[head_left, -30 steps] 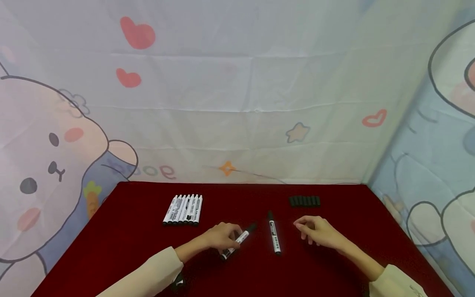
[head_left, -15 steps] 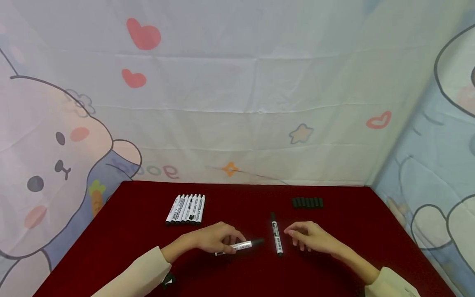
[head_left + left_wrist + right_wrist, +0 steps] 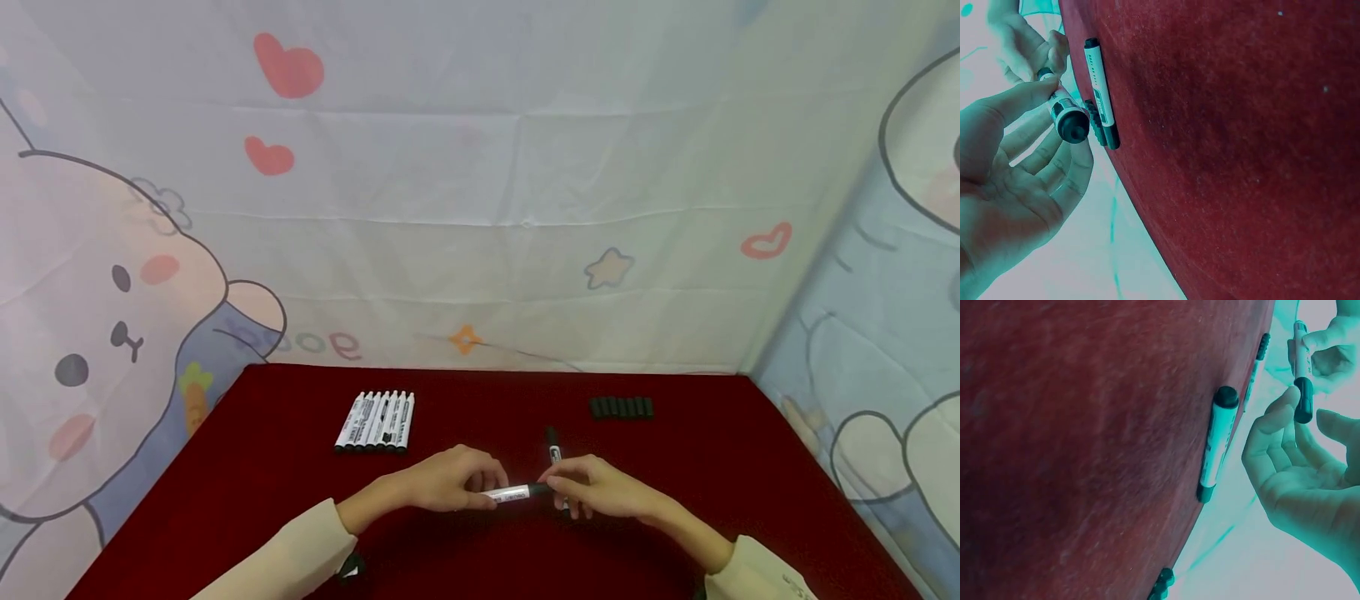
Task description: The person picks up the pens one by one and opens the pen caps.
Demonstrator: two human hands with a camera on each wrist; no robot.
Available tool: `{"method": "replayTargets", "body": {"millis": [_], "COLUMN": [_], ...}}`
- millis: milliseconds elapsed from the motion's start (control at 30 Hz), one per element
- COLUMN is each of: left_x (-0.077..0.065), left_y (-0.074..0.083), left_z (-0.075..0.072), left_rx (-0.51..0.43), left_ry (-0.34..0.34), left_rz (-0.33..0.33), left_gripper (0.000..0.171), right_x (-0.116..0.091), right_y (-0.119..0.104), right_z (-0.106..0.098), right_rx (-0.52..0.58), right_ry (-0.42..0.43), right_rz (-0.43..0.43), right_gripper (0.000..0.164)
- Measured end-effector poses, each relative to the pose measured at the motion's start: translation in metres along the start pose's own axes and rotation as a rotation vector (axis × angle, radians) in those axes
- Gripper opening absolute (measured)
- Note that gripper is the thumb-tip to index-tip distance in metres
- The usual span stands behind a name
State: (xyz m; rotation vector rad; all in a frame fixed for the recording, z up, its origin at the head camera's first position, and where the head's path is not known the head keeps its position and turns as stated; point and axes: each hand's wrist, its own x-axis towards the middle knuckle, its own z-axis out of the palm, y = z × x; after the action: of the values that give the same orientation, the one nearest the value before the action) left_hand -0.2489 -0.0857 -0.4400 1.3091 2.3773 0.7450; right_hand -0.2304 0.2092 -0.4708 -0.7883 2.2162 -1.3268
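Held up above the red tabletop is a capped white marker (image 3: 513, 494) with a black cap. My left hand (image 3: 455, 479) pinches its barrel between thumb and fingers; in the left wrist view its black rear end (image 3: 1074, 127) points at the camera. My right hand (image 3: 603, 487) is at the cap (image 3: 1303, 403), thumb and forefinger on either side. A small gap shows between thumb and cap in the right wrist view; whether the forefinger touches it, I cannot tell. A second capped marker (image 3: 1216, 447) lies on the cloth, partly behind my right hand in the head view.
A row of several uncapped-looking white markers (image 3: 375, 422) lies at the back left of the red cloth (image 3: 472, 408). Several black caps (image 3: 622, 407) line up at the back right. A small black object (image 3: 350, 567) lies by the left sleeve. A printed curtain (image 3: 517, 167) hangs behind.
My left hand has turned the marker from slanted to nearly level and brought it rightward. My right hand has moved left to its cap, passing in front of the lying marker.
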Motion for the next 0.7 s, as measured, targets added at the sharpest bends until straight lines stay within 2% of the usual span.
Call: {"method": "replayTargets", "body": {"millis": [133, 300, 400, 567, 700], "left_x": [0.0, -0.002, -0.002, 0.004, 0.007], "left_y": [0.001, 0.001, 0.002, 0.004, 0.008], "left_z": [0.002, 0.006, 0.009, 0.012, 0.013], "left_rx": [0.014, -0.002, -0.008, -0.002, 0.035], "left_ry": [0.0, 0.008, 0.016, 0.082, 0.152], "left_rz": [-0.012, -0.028, -0.018, 0.039, 0.029], "left_gripper": [0.017, 0.019, 0.021, 0.022, 0.019], "right_x": [0.001, 0.002, 0.002, 0.003, 0.004], "right_y": [-0.001, -0.003, -0.004, -0.007, -0.009], "right_z": [0.003, 0.005, 0.006, 0.009, 0.009], "right_rx": [0.001, 0.02, 0.071, 0.124, 0.125], "right_ry": [-0.058, -0.163, -0.218, -0.216, -0.2], "right_rz": [-0.021, -0.049, -0.038, -0.003, 0.004], "right_gripper": [0.031, 0.038, 0.042, 0.043, 0.042]}}
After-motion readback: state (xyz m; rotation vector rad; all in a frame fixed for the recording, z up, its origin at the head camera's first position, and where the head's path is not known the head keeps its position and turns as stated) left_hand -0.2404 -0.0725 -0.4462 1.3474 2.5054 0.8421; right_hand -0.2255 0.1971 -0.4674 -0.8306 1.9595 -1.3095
